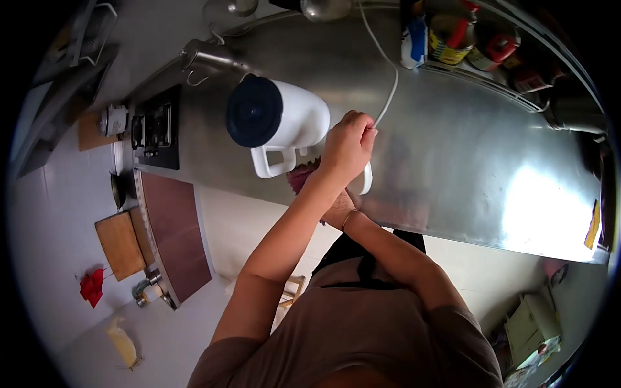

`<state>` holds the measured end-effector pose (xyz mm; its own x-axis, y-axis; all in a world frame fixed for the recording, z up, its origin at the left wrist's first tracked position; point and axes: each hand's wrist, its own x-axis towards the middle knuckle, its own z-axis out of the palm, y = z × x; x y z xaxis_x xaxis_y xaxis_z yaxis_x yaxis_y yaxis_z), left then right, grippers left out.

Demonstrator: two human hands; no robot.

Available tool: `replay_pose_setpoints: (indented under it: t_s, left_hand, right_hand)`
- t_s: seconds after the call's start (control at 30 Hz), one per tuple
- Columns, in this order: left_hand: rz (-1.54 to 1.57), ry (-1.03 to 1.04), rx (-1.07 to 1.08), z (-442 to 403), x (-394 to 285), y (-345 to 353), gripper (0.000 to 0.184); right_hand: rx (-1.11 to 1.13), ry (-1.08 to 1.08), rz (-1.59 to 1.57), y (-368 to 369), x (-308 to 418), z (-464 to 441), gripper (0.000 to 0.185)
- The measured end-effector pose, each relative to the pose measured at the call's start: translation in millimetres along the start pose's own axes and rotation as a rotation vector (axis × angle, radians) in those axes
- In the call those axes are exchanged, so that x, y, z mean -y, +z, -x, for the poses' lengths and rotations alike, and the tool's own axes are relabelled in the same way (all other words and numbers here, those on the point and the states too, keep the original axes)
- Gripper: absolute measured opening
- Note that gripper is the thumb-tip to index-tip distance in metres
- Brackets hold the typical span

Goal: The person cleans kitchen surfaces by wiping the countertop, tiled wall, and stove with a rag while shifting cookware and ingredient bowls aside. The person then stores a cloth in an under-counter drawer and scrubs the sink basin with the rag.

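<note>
My left hand is closed around the white cable where it comes down to the fingers. Below it, partly covered by my left forearm, my right hand lies beside a dark red ruffled cloth; its fingers are hidden. The edge of a white round object shows just right of both hands. Left of my left hand, a white jug with a dark blue lid and a white handle is on the steel counter.
A gas stove is at the counter's left end. Metal pots are near the back left. A rack with bottles and cans stands at the back right. A yellow item is at the far right edge.
</note>
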<state>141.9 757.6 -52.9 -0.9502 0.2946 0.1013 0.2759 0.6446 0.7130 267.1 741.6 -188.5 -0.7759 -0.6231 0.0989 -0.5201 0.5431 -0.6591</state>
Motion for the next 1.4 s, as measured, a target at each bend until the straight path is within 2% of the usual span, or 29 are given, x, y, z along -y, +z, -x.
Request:
replay_pose_setpoints:
  t_s: [0.03,0.1,0.17,0.3,0.33,0.47,0.57,0.63,0.7,0.73,0.77,0.83,0.93,0.97,1.1,1.2,1.3,1.4]
  left_hand:
    - [-0.052,-0.019,0.005,-2,3,6,0.010]
    - [-0.054,-0.072,0.035,-4,12,26,0.011]
    - [-0.113,-0.027,0.061,-6,28,47,0.010]
    - [-0.217,-0.061,0.085,-14,51,77,0.009]
    - [-0.267,-0.024,0.057,-17,59,81,0.009]
    - [-0.498,-0.091,0.200,-27,63,88,0.008]
    - [-0.558,-0.096,0.190,-28,96,101,0.009]
    - [-0.628,-0.209,0.169,-28,88,107,0.010]
    - [-0.642,-0.181,0.106,-21,91,114,0.026]
    - [-0.700,-0.081,0.070,-15,87,115,0.036]
    - [-0.706,-0.068,0.068,-5,73,117,0.036]
    - [-0.637,-0.094,-0.096,17,36,125,0.035]
    - [-0.588,-0.149,-0.158,66,-12,147,0.032]
    - [-0.607,-0.156,-0.167,85,-21,157,0.032]
    - [-0.554,-0.292,-0.126,152,-68,191,0.029]
    - [-0.558,-0.358,-0.109,186,-85,199,0.026]
    - [-0.526,-0.409,-0.118,214,-81,198,0.023]
    - [-0.474,-0.458,-0.120,232,-69,193,0.023]
  right_hand:
    - [-0.095,-0.033,-0.029,-11,-4,5,0.038]
    - [0.099,-0.035,-0.004,-43,-7,34,0.035]
    - [0.114,-0.019,0.144,-46,-18,66,0.030]
    - [0.097,-0.023,0.175,-81,-46,138,0.029]
    - [0.003,-0.042,0.146,-87,-56,158,0.027]
    - [-0.024,0.078,0.155,-130,-81,234,0.031]
    - [-0.057,0.155,0.175,-158,-100,292,0.031]
    - [-0.069,0.189,0.197,-177,-115,329,0.031]
    - [-0.103,0.262,0.221,-196,-133,375,0.032]
    - [-0.135,0.295,0.246,-208,-141,398,0.033]
    - [-0.149,0.298,0.247,-218,-149,421,0.033]
    - [-0.194,0.363,0.232,-245,-170,471,0.034]
    - [-0.336,0.458,0.254,-282,-203,548,0.031]
    - [-0.425,0.515,0.277,-289,-220,578,0.027]
    - [-0.476,0.803,0.386,-345,-270,687,0.027]
    - [-0.562,0.895,0.407,-376,-315,748,0.031]
    - [-0.661,1.157,0.434,-391,-348,761,0.035]
    - [-0.758,1.156,0.488,-376,-366,715,0.042]
